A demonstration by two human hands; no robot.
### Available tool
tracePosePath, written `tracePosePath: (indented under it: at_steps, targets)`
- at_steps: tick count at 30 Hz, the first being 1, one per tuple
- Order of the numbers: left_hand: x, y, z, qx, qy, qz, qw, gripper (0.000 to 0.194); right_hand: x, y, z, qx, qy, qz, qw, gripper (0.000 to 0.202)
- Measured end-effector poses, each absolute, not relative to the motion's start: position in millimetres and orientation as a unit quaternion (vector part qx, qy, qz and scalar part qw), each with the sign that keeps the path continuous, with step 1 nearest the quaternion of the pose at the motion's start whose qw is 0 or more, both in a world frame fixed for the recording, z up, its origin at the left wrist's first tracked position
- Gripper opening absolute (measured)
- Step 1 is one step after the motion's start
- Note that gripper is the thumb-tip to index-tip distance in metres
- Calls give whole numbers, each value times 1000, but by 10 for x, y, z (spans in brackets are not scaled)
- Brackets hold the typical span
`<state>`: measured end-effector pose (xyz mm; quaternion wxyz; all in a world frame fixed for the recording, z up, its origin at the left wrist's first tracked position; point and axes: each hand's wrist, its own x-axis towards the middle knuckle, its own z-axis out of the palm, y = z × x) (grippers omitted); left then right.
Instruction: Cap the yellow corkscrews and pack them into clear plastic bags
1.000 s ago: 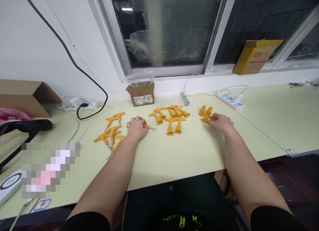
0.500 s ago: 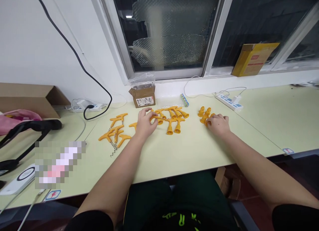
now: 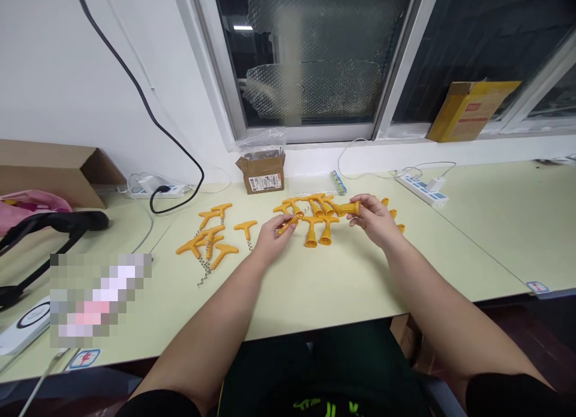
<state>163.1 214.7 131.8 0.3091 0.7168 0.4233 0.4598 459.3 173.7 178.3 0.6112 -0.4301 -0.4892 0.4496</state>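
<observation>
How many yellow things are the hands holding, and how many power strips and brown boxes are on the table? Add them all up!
Held yellow pieces: 2, a screw handle in the left hand and a sleeve in the right hand
Power strips: 2
Brown boxes: 2
Total: 6
</observation>
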Motion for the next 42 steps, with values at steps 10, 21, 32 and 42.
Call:
tracePosePath:
  at_steps: [10, 21, 32, 42]
  targets:
    - [1613, 2164, 1367, 624, 462, 461, 430, 46, 4263, 2061, 1637, -359, -424, 586, 590, 25]
    - [1599, 2211, 1314, 592, 396, 414, 567, 36, 4204, 2008, 1423, -362, -513, 544, 557, 33]
    - [1796, 2055, 1359, 539, 396, 403, 624, 43, 4084, 1867, 1425, -343, -617, 507, 495, 29]
    - [1813, 1934, 1469, 611, 394, 418, 544, 41, 4075, 1850, 1447, -367, -596, 548, 458, 39]
